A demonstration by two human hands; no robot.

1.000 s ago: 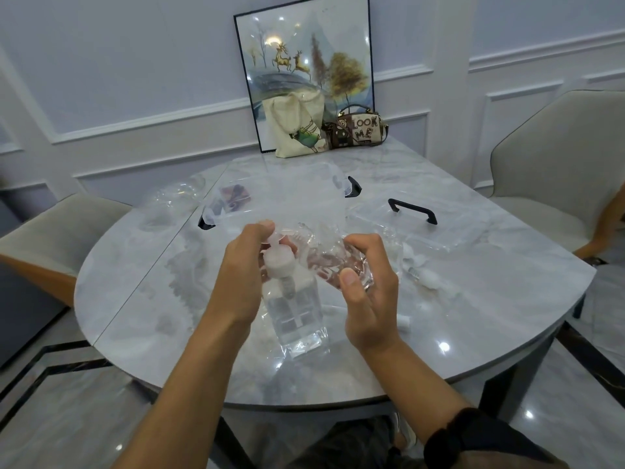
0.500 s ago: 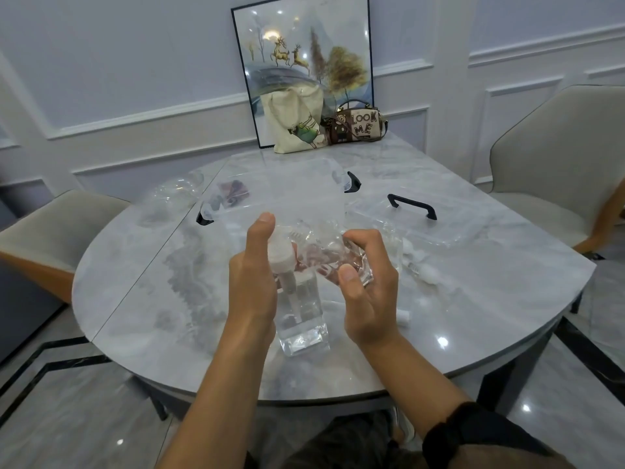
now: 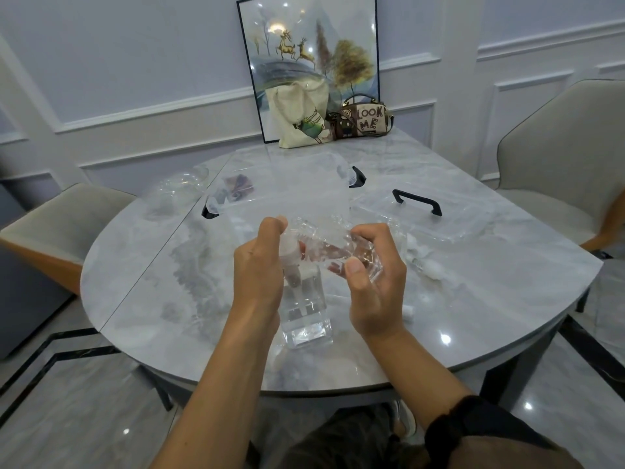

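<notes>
Fingers [image 3: 368, 232] of right hand [image 3: 375, 289] curl round small bottle [image 3: 334, 247], long axis near level, neck toward left hand [image 3: 260, 265], which grips head of upright pump bottle [image 3: 306, 313].

Both forearms bare, rising from below and converging, wrists about level. Left hand [image 3: 260, 265] shows its back and thumb side: thumb straight, pointing up, fingers curled away round the top of the pump bottle [image 3: 306, 299], fingertips hidden. Right hand [image 3: 375, 282] has its palm turned in toward the left fingers and the wrist slightly bent. Its thumb lies across the near side and its four fingers hook over the far side, pinching the small clear bottle [image 3: 333, 248] between thumb and fingertips. The two hands' fingertips are near each other; contact cannot be told. Dark sleeve [image 3: 473, 424] at right elbow.
</notes>
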